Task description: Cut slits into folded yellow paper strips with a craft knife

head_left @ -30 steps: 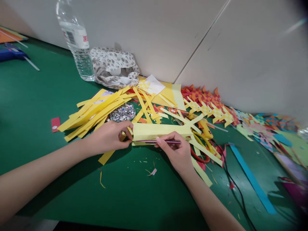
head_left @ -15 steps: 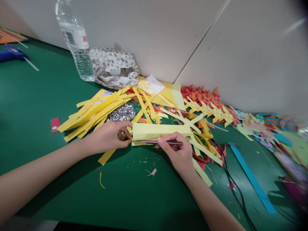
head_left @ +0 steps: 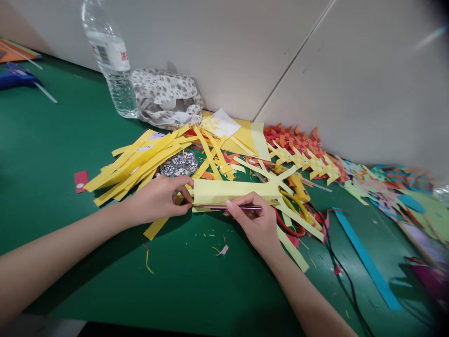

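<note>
A pale yellow paper strip (head_left: pixel 231 189), folded lengthwise, lies in front of me. At its left end my left hand (head_left: pixel 168 199) is closed, thumb and fingertips pinching the paper's edge close to the tool's tip. My right hand (head_left: pixel 256 217) grips a slim, shiny purple pen-like tool (head_left: pixel 213 207), held almost level along the paper's lower fold. Whether that tool is a pen or tweezers I cannot make out. Just left of the paper, a heap of bright yellow paper strips (head_left: pixel 133 168) reaches behind my left hand.
Behind stand a water bottle (head_left: pixel 114 70) and a patterned cloth pouch (head_left: pixel 168 96). A clear case of googly eyes (head_left: pixel 178 163) lies among scraps. To the right are a yellow-handled tool (head_left: pixel 300 187), a black cord (head_left: pixel 345 276), a blue strip (head_left: pixel 366 257) and woven paper fish (head_left: pixel 294 138). A glue gun (head_left: pixel 17 77) lies far left.
My right hand has slid slightly left along the paper with the purple tool. The left hand keeps its pinch in the same place.
</note>
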Demonstrator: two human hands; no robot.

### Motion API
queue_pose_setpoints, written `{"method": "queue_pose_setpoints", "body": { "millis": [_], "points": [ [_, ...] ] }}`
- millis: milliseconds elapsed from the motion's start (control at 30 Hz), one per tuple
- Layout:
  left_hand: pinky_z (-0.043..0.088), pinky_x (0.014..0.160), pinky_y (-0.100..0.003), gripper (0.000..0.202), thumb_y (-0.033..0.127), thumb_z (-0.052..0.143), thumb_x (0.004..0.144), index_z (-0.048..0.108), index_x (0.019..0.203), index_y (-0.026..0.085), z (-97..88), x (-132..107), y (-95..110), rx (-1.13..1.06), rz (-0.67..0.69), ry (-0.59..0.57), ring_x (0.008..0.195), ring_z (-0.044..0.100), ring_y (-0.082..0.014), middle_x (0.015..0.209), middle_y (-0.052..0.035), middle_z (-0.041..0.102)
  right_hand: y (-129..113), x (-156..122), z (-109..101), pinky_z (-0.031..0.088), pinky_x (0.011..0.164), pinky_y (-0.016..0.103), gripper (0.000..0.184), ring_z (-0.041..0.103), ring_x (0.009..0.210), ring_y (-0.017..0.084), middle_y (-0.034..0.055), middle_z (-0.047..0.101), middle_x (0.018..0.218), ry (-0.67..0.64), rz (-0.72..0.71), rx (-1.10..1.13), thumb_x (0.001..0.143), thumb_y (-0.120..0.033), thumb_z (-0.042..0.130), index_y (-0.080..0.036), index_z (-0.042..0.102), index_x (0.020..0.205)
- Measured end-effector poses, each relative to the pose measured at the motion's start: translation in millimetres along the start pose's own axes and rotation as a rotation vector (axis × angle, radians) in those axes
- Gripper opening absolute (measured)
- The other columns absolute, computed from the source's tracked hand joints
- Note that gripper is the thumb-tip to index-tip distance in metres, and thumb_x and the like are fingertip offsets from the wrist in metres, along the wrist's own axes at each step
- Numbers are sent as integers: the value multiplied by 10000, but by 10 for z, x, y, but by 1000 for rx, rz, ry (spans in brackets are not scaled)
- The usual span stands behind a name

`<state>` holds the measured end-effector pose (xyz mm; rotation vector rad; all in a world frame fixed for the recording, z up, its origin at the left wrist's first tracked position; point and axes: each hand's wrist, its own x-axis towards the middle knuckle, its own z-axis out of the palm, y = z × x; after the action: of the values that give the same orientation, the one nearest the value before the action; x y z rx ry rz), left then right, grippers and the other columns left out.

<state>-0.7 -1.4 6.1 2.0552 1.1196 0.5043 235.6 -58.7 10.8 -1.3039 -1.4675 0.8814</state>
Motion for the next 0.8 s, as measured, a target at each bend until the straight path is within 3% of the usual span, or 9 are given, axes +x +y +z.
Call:
{"method": "queue_pose_setpoints", "body": {
  "millis": [233, 600, 800],
  "points": [
    [415, 478, -188, 232, 249, 607, 694, 581, 919, 203, 1, -4, 6, 14, 0, 16, 448, 553, -61, 789, 55, 747, -3, -2, -35, 545, 587, 238, 160, 691, 601, 148, 4, 726, 648, 33, -15, -69, 789, -295, 750, -209, 636, 717],
    [420, 486, -188, 249, 261, 618, 699, 567, 936, 205, 9, -6, -5, -8, 8, 13, 437, 529, -56, 781, 54, 745, 13, -14, -18, 565, 611, 236, 126, 705, 632, 144, -5, 729, 687, -11, -11, 38, 803, -277, 742, -225, 638, 754],
    [410, 493, -195, 241, 273, 612, 707, 543, 928, 208, 4, 3, 2, 11, 21, 14, 431, 529, -58, 792, 50, 752, -5, -27, 1, 565, 590, 242, 146, 698, 617, 145, 7, 721, 708, 2, -97, -24, 795, -241, 729, -215, 610, 714]
  ]
}}
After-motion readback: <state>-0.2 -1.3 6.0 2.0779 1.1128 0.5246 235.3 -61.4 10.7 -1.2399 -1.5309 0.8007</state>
